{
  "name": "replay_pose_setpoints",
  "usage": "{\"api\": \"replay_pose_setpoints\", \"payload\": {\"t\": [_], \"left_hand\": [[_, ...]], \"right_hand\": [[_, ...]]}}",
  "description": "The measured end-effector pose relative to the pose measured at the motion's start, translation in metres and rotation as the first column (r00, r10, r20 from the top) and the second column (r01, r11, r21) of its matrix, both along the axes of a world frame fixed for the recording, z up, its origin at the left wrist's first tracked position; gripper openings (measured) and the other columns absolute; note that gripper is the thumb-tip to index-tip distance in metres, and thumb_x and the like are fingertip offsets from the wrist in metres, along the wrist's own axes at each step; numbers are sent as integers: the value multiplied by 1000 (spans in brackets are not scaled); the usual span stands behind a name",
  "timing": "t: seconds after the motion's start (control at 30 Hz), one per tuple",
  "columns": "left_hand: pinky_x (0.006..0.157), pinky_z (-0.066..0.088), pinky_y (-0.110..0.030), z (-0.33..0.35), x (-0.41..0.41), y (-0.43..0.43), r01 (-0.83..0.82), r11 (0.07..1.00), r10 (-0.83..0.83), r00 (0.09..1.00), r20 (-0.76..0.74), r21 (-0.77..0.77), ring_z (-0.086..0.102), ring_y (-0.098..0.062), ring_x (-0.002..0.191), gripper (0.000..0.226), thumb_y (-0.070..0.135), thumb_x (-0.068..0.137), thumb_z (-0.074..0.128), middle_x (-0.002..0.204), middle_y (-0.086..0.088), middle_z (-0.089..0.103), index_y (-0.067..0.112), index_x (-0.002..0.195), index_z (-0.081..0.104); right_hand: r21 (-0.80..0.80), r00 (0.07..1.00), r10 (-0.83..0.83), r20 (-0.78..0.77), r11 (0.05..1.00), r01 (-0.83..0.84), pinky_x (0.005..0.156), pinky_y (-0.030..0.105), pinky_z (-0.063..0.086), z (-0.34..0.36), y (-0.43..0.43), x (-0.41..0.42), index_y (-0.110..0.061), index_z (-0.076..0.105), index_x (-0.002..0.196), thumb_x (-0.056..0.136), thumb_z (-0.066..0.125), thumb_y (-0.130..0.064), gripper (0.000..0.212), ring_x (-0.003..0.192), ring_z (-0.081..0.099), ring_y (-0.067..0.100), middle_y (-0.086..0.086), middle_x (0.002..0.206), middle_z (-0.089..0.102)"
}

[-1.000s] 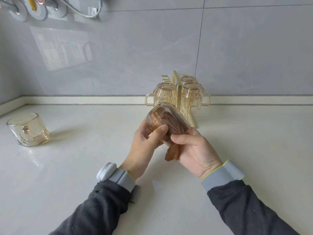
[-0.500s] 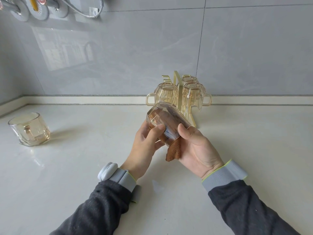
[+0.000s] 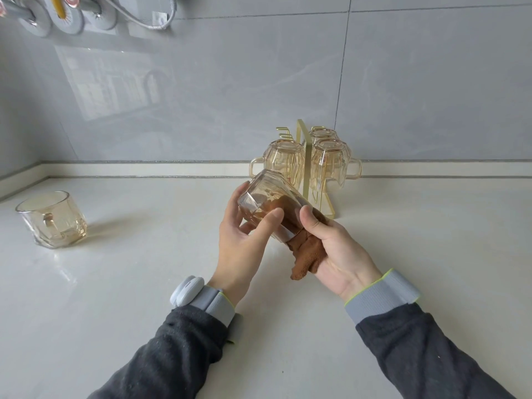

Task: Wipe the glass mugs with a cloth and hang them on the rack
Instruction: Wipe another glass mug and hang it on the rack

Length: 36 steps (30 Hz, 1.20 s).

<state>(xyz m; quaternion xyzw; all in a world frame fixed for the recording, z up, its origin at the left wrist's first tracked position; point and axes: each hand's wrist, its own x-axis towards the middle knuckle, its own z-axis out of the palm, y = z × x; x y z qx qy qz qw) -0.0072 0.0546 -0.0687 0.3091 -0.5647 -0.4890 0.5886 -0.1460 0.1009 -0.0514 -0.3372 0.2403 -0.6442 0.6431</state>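
Rack point(image 3: 304, 156) stands at the back of the counter point(image 3: 144, 283), near the wall point(image 3: 230, 96). Hung mugs point(image 3: 283, 159) fill its left and right sides. Bare hooks point(image 3: 283, 133) upper left, reachable from above and left. Held mug point(image 3: 267, 201), cloth point(image 3: 306, 254), left hand point(image 3: 244, 243) and right hand point(image 3: 339, 249) block the front. Loose mug point(image 3: 53, 223) far left; open counter between.

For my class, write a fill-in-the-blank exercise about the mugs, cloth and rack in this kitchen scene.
The left hand grips the tilted mug; the right hand holds a ____ cloth stuffed into it.
The gold rack carries ____ upside-down mugs.
A spare mug stands upright on the counter, to the ____ of both hands.
Missing words: brown, three, left.
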Motion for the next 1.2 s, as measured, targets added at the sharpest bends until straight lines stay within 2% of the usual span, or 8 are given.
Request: {"api": "replay_pose_setpoints", "payload": {"t": [0.17,0.3,0.53,0.63,0.77,0.9,1.03,1.2], "left_hand": [[97,59,-43,1,0,1,-32,999,32,999,9,1,74,-15,104,88,50,62,84,125,2,72,36,144,53],[101,57,-52,0,0,0,-14,1000,13,999,34,20,74,-26,105,84,49,70,81,124,-6,72,27,146,53],[82,60,-40,0,1,1,106,992,-105,994,-14,72,68,-24,90,62,47,74,74,104,-13,69,13,124,62],[78,59,-34,1,0,3,168,982,-166,986,-21,85,69,-21,88,58,48,75,71,104,-14,70,15,121,63],[77,58,-33,-1,-1,2,185,980,-184,983,-18,73,69,-20,88,56,48,75,68,104,-12,70,18,122,64],[77,58,-33,-2,-1,2,186,980,-185,982,-29,75,70,-21,91,58,48,76,67,106,-12,72,15,124,63],[80,59,-37,-1,-1,3,174,981,-172,985,-24,89,70,-24,95,61,49,75,67,115,-20,71,13,124,63],[79,59,-39,0,-1,2,108,992,-107,994,-24,58,68,-26,90,55,50,75,70,103,-15,69,15,118,64]], "right_hand": [[118,985,-126,-119,983,140,89,47,40,-1,0,-3,3,60,131,76,74,-26,64,103,73,36,21,120,71],[103,990,-105,-98,988,115,115,51,33,-1,0,-5,-1,56,138,81,72,-24,64,114,67,39,23,128,67],[-91,996,58,-61,994,-63,118,41,37,4,4,3,-7,47,148,104,43,-17,45,139,48,36,19,149,51],[-110,997,72,-27,991,-74,118,41,37,6,7,6,-5,48,147,102,46,-17,47,144,40,36,20,152,47],[-152,993,114,-1,982,-113,111,37,43,7,9,9,-4,46,148,98,47,-15,51,134,53,29,16,151,49],[-143,994,101,-46,984,-107,114,44,33,4,7,7,-3,47,147,95,56,-16,55,134,51,32,19,152,47],[-170,990,77,-115,981,-96,100,52,24,1,6,6,-10,60,139,95,58,-22,46,129,54,32,16,145,55],[-169,994,79,-81,981,-92,120,45,32,1,5,5,-6,54,143,97,54,-18,48,140,46,38,22,147,51]]}}
